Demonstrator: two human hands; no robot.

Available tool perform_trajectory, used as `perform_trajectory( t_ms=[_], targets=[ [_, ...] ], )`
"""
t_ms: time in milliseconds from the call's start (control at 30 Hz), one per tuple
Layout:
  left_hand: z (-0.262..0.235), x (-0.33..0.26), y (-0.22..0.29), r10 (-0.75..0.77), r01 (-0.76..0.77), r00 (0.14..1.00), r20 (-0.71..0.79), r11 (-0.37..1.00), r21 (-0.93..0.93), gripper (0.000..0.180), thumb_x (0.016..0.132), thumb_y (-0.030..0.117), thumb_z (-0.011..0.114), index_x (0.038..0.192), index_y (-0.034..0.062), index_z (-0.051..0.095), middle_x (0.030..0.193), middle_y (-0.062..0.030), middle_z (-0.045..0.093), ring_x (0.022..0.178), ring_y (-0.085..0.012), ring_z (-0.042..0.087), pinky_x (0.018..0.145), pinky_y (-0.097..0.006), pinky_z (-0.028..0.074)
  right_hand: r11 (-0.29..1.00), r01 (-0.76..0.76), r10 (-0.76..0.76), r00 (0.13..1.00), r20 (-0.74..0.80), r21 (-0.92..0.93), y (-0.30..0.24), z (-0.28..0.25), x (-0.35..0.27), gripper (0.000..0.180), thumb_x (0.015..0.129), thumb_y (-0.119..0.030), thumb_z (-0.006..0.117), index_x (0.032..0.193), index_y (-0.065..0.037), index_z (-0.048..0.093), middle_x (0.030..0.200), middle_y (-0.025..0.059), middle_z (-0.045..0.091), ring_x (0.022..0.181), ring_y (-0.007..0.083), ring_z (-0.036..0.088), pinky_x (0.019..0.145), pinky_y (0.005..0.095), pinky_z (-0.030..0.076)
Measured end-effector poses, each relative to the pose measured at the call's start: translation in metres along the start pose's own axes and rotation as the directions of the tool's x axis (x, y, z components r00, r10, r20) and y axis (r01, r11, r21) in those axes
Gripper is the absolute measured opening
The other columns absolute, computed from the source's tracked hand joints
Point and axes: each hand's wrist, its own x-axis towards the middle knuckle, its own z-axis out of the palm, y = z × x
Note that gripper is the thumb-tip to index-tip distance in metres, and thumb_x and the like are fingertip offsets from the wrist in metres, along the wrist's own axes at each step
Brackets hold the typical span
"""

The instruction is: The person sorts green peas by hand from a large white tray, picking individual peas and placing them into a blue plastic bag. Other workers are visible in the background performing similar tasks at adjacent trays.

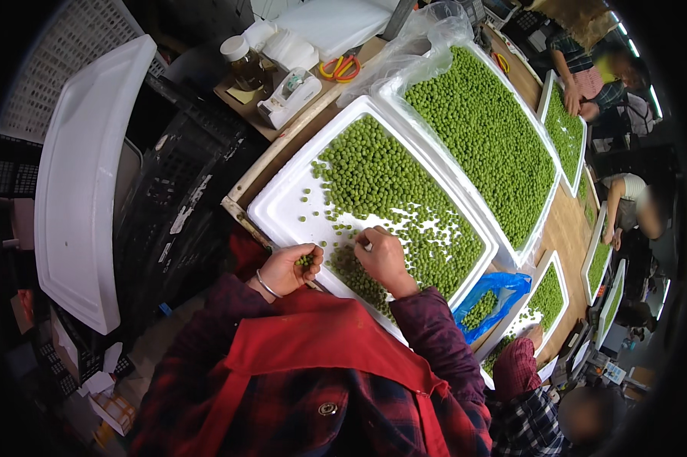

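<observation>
L hand (286, 268) cupped, clenched loosely round a few small round green peas (305, 260); R hand (381, 257) fingertips pinched onto loose peas in white foam tray (282, 206); pea heap lies just ahead of R fingers, so R hand nearer.

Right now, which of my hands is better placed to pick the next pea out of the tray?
The right hand, probably. Its fingers already rest among the peas in the white tray, while the left hand sits cupped at the tray's near edge, already holding a few peas.
</observation>
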Motion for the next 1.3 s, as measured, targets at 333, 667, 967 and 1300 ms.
perform_trajectory(
  t_ms=[333, 667, 967, 1300],
  targets=[
    [-0.003, 0.002, -0.002, 0.038, -0.037, 0.999, 0.033, 0.999, -0.019, 0.02, 0.093, 0.02, 0.048, 0.093, 0.0033, 0.059, 0.081, -0.0037, 0.057, 0.071, -0.0146, 0.054, 0.061, -0.024, 0.044, 0.961, 0.019, -0.008, 0.999, 0.04, -0.275, -0.015, 0.031, 0.027, 0.017, 0.069, -0.014, 0.063, 0.082, -0.004, 0.058, 0.084, 0.0151, 0.055, 0.063, 0.0343, 0.06, 0.056, 0.0432, 0.049],
    [0.003, -0.001, -0.002, 0.051, -0.052, 0.999, 0.009, 0.998, 0.035, 0.019, 0.093, 0.02, 0.047, 0.091, 0.0036, 0.058, 0.082, -0.0022, 0.054, 0.07, -0.0113, 0.052, 0.061, -0.021, 0.044, 0.996, 0.035, -0.029, 0.997, 0.074, -0.079, -0.003, 0.017, 0.015, 0.017, 0.07, -0.016, 0.065, 0.083, -0.006, 0.06, 0.086, 0.0142, 0.057, 0.064, 0.0337, 0.06, 0.059, 0.0427, 0.049],
    [0.0, -0.004, 0.005, 0.057, -0.059, 0.998, 0.035, 0.997, 0.059, 0.021, 0.093, 0.018, 0.046, 0.089, 0.0021, 0.059, 0.076, -0.0032, 0.055, 0.067, -0.0122, 0.051, 0.06, -0.023, 0.043, 0.972, -0.116, 0.119, 0.993, 0.001, -0.203, -0.015, 0.019, 0.016, 0.02, 0.07, -0.019, 0.066, 0.084, -0.005, 0.063, 0.082, 0.0141, 0.06, 0.069, 0.033, 0.061, 0.062, 0.0412, 0.05],
    [-0.012, 0.019, -0.008, 0.031, -0.021, 0.985, -0.172, 0.998, 0.063, 0.018, 0.093, 0.024, 0.045, 0.086, 0.0116, 0.055, 0.067, 0.0012, 0.05, 0.053, -0.01, 0.045, 0.048, -0.022, 0.039, 0.949, -0.085, 0.13, 0.983, 0.132, -0.303, -0.004, 0.049, 0.03, 0.012, 0.058, -0.012, 0.065, 0.065, -0.003, 0.065, 0.07, 0.0173, 0.062, 0.07, 0.0337, 0.064, 0.061, 0.0415, 0.052]
  ],
)
